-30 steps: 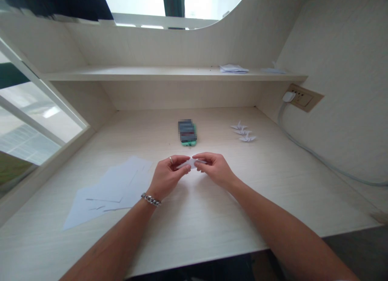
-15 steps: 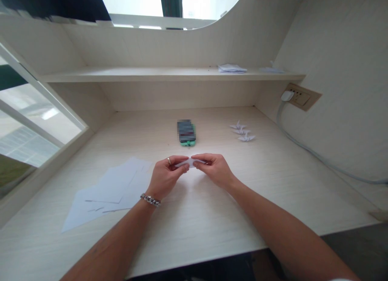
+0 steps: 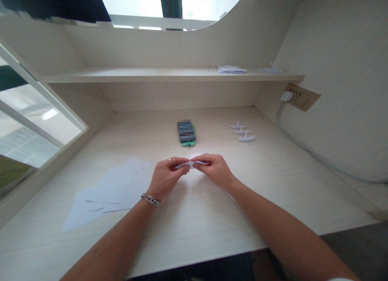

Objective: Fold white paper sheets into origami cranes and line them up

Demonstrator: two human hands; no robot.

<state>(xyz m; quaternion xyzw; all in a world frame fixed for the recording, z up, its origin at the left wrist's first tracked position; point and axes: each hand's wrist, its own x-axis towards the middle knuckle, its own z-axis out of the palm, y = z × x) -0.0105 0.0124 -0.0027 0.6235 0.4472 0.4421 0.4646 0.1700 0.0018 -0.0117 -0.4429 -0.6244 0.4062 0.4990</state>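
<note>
A small folded white paper (image 3: 191,164) is held just above the desk, between my two hands. My left hand (image 3: 166,174), with a ring and a chain bracelet, pinches its left end between thumb and fingers. My right hand (image 3: 216,168) grips the right end the same way. The fingers cover much of the paper, so its exact folds are hard to make out. Behind the hands lies a phone-like dark object with a green edge (image 3: 186,132), its face blurred. Three folded paper cranes (image 3: 241,131) stand in a row to the right of it.
Loose white paper sheets (image 3: 109,188) lie overlapping on the desk (image 3: 194,232) at the left. Folded paper (image 3: 232,68) rests on the shelf (image 3: 151,73). From the wall socket (image 3: 301,97), a grey cable (image 3: 315,154) runs down along the desk's right side.
My left fingers have shifted very slightly on the paper, and the fingertips sit a little closer together. Everything else stays in place.
</note>
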